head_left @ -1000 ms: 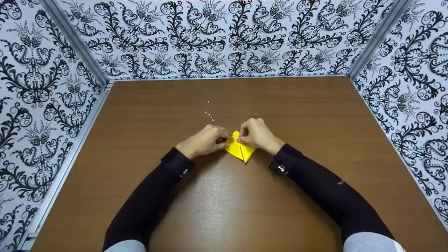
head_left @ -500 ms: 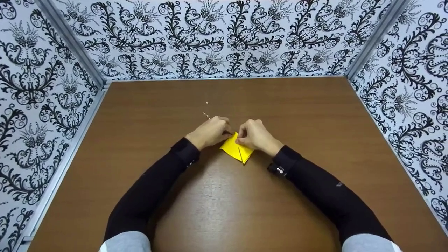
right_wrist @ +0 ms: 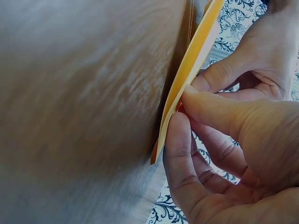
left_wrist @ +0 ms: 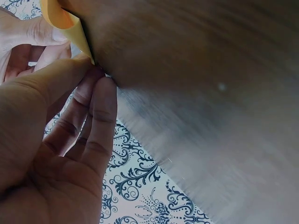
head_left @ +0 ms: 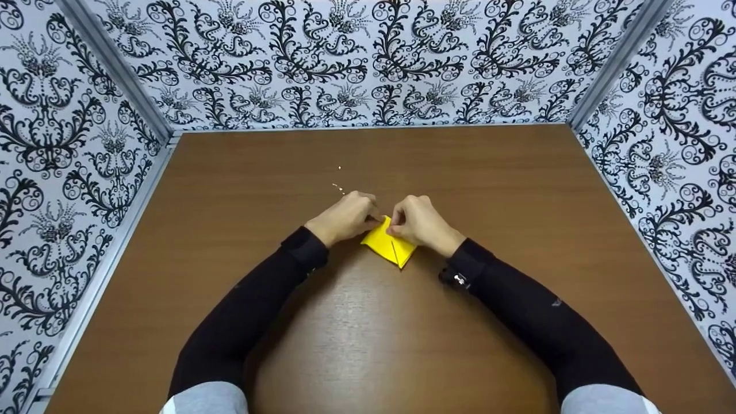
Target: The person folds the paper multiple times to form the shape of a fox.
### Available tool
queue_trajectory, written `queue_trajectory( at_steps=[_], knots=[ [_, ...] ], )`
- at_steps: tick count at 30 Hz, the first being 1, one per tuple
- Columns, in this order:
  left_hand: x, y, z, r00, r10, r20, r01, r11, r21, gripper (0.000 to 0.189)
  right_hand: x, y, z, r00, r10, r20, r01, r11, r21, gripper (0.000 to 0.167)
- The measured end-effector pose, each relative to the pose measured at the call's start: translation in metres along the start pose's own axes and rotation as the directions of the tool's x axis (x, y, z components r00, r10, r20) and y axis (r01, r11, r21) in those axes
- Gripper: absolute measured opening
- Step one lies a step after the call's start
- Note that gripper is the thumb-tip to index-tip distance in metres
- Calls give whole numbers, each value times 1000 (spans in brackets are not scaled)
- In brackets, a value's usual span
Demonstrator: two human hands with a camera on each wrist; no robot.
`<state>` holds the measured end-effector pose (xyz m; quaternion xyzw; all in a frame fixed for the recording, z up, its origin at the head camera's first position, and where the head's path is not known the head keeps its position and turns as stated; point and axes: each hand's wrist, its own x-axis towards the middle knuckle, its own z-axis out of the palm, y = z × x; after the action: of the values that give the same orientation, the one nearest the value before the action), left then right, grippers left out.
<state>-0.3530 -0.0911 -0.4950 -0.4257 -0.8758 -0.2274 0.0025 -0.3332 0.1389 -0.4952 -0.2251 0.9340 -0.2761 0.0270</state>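
Observation:
A folded sheet of yellow paper (head_left: 379, 240) lies near the middle of the table, with a diagonal slit-like line running to its near corner. My left hand (head_left: 349, 215) pinches the paper's far corner between thumb and fingertips. On the far right edge, my right hand (head_left: 424, 225) pinches it too, thumb on top. The left wrist view has the paper (left_wrist: 78, 37) curling up in a loose roll by the left fingertips. From the right wrist, the paper (right_wrist: 190, 63) is seen edge-on, its layers slightly parted, with right thumb and forefinger gripping its edge.
The brown wooden table (head_left: 356, 345) reaches to patterned walls (head_left: 322, 63) at the back and both sides. Several tiny white specks (head_left: 339, 187) lie on it just beyond my left hand. Metal profiles (head_left: 118, 75) edge the wall corners.
My left hand has moved from the paper's left side to its far corner and pinches there, uncovering the left corner. Little moves in the last half second; the right hand keeps its pinch.

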Motion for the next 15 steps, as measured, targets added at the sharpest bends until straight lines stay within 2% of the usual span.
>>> queue_trajectory(
  at_steps=[6,15],
  knots=[
    [-6,1,0,1000,-15,17,15,1000,8,16,-1,-2,0,1000,15,11,-15,1000,4,18],
    [-20,4,0,1000,-14,0,14,1000,8,16,-1,-3,-1,999,42,18,-42,999,3,17]
  ],
)
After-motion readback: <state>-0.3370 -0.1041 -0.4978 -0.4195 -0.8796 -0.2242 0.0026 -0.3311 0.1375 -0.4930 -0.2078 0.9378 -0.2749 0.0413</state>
